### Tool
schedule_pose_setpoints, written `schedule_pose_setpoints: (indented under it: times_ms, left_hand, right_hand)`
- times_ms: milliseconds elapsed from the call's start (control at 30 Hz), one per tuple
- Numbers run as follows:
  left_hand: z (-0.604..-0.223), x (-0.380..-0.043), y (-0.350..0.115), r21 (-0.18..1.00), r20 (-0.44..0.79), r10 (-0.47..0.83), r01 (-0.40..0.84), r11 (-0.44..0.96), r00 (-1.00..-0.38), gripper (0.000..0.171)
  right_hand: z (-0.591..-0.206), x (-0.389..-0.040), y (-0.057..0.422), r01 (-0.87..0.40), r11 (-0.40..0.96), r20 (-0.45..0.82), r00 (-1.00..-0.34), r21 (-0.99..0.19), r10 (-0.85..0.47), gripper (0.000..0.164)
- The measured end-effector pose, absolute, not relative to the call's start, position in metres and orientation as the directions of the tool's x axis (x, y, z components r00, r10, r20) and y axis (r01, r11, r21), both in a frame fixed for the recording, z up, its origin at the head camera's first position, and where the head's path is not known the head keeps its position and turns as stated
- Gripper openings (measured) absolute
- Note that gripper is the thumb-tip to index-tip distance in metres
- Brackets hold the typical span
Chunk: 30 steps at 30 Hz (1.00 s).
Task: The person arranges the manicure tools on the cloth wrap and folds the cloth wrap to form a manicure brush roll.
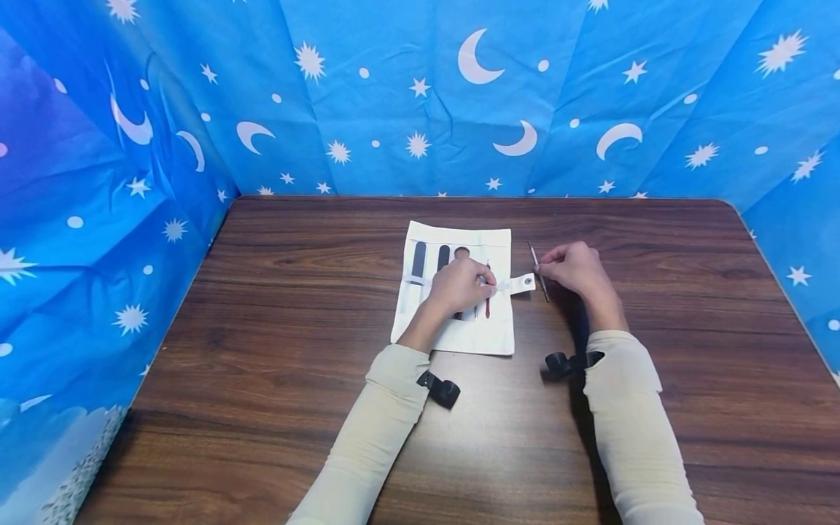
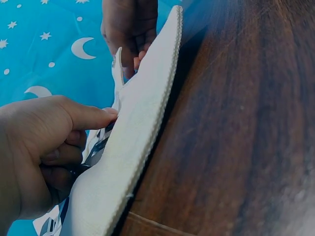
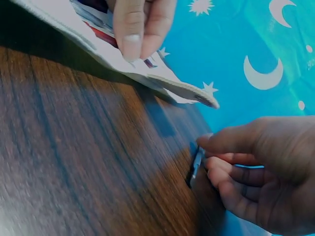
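Note:
A white fabric manicure case [image 1: 453,340] lies unfolded on the table, with slim tools tucked under a band across it. Over its right part, my left hand [image 1: 458,286] pinches the band with thumb and index finger; in the left wrist view the other fingers curl beneath. My right hand [image 1: 580,270], just right of the case, pinches a thin metal nail tool [image 1: 532,253] close to the tabletop. The snap tab [image 1: 523,284] sticks out between the hands. Dark nail files [image 1: 419,262] and a red tool [image 1: 488,309] sit in the case. My left hand partly hides the middle tools.
Brown wood-grain table [image 1: 262,350] surrounds the case on all sides. A blue cloth [image 1: 394,95] with white moons and stars hangs behind and at both sides. Each wrist carries a small black camera [image 1: 443,391].

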<state>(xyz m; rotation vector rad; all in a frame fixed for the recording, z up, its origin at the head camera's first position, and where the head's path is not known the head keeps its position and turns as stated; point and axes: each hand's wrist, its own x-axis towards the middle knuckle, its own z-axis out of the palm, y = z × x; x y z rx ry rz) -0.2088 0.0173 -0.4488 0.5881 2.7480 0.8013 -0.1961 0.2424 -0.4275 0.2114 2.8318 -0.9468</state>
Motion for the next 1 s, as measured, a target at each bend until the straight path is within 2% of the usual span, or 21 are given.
schedule_pose_setpoints:
  times_ms: [233,500,667,1000]
  left_hand:
    - [-0.447,-0.209,0.019,0.552,-0.104,0.424,0.303,0.777,-0.9,0.007]
    - [-0.447,-0.208,0.018,0.534,-0.113,0.411,0.293,0.793,-0.905,0.006]
    - [-0.448,-0.208,0.019,0.539,-0.113,0.416,0.296,0.789,-0.902,0.006]
    - [-0.448,-0.209,0.019,0.533,-0.111,0.418,0.301,0.791,-0.902,0.008]
  right_hand:
    - [-0.424,-0.198,0.238,0.176,0.817,-0.17,-0.981,-0.548,0.097,0.023]
    - [-0.427,-0.198,0.226,0.206,0.846,-0.135,-0.978,-0.491,0.16,0.023]
    - [-0.431,-0.197,0.225,0.178,0.853,-0.089,-0.984,-0.49,0.154,0.024]
    - [-0.425,-0.2,0.222,0.177,0.88,-0.167,-0.979,-0.441,0.113,0.024]
